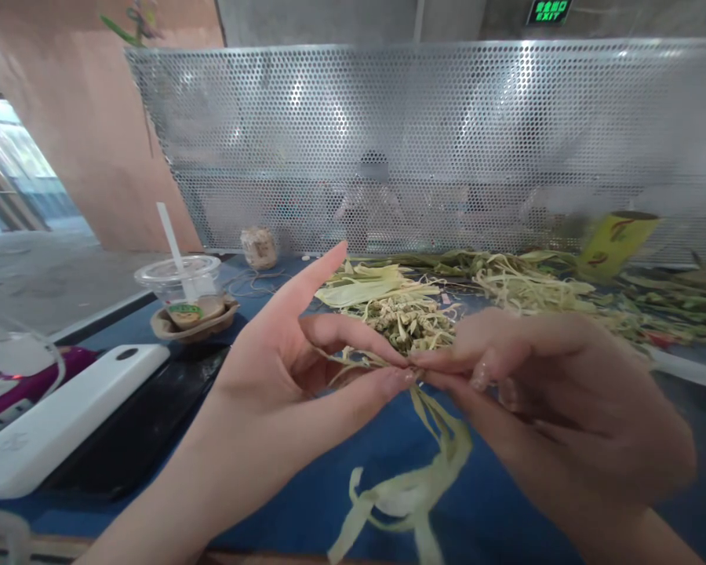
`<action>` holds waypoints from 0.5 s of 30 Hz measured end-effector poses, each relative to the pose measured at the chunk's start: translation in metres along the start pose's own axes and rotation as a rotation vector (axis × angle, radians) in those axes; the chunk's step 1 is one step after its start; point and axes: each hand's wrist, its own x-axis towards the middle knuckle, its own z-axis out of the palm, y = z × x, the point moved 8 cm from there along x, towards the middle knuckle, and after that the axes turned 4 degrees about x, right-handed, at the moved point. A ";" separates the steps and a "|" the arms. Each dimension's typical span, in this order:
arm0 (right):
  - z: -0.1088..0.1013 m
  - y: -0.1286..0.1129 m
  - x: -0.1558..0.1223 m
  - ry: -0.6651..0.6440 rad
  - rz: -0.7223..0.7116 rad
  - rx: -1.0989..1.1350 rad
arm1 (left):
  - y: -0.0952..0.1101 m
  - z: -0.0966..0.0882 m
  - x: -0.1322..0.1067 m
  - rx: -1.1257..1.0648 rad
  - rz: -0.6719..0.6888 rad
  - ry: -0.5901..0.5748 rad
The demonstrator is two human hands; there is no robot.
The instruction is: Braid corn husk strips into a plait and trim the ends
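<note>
Pale green, ribbon-like plant strips (441, 447) hang below my fingertips, looping and trailing over the blue tabletop. My left hand (294, 377) pinches the strips between thumb and index fingertip, with another finger pointing up and away. Meeting it at the same spot, my right hand (541, 392) is closed in a pinch on the strips too. Thin stalk ends run back into my left palm. Exactly where the strips cross is hidden by the fingertips. Just behind my hands lies a bunch of knotted, braided plant strips (409, 314), with flat pale leaves (365, 284) beyond it.
At left are a plastic cup (180, 286) with straw in a cardboard holder, a white power bank (76, 416), a black phone-like slab (147, 424) and a purple power strip (29, 384). More strips (529, 286) and a yellow can (617, 243) lie before the perforated metal screen (388, 110).
</note>
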 end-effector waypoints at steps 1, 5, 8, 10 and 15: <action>-0.001 0.000 0.000 0.017 -0.006 0.007 | 0.000 0.000 0.000 0.004 0.003 0.004; -0.002 -0.006 0.003 0.040 -0.033 0.031 | -0.005 0.003 0.001 -0.085 -0.078 -0.003; 0.000 -0.012 0.006 -0.005 -0.070 -0.008 | -0.014 0.006 0.002 -0.199 -0.223 -0.025; 0.002 -0.014 0.005 -0.053 -0.096 -0.096 | -0.020 0.009 0.002 -0.266 -0.303 -0.053; 0.000 -0.021 -0.001 -0.141 -0.259 -0.330 | -0.036 0.016 0.001 -0.409 -0.503 -0.110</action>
